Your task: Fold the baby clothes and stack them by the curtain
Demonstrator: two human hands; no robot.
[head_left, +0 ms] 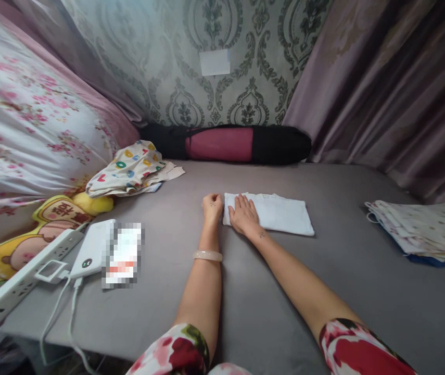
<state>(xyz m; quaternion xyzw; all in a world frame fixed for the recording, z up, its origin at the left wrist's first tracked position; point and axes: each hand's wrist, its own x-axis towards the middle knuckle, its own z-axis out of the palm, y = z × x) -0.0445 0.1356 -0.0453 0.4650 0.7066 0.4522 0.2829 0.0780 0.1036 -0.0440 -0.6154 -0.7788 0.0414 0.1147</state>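
A white folded cloth point(284, 212) lies flat on the grey bed-like surface in front of me, its long side running left to right. My right hand point(243, 213) rests palm down on the left part of this cloth, fingers stretched out. Just beside the cloth's left edge, my left hand point(212, 207) is closed with its fingers curled in. Its palm is hidden, so I cannot make out whether anything is inside. A pale bangle point(207, 255) circles my left wrist area.
Left: a crumpled patterned cloth point(130, 169), yellow plush toy point(37, 237), power strip point(27, 281), white power bank point(93, 249) with cables, and blurred-out phone-like item point(124, 255). Right: a stack of folded cloths point(425, 229). Behind: a black and pink roll-shaped bag point(220, 144) and curtains point(382, 94).
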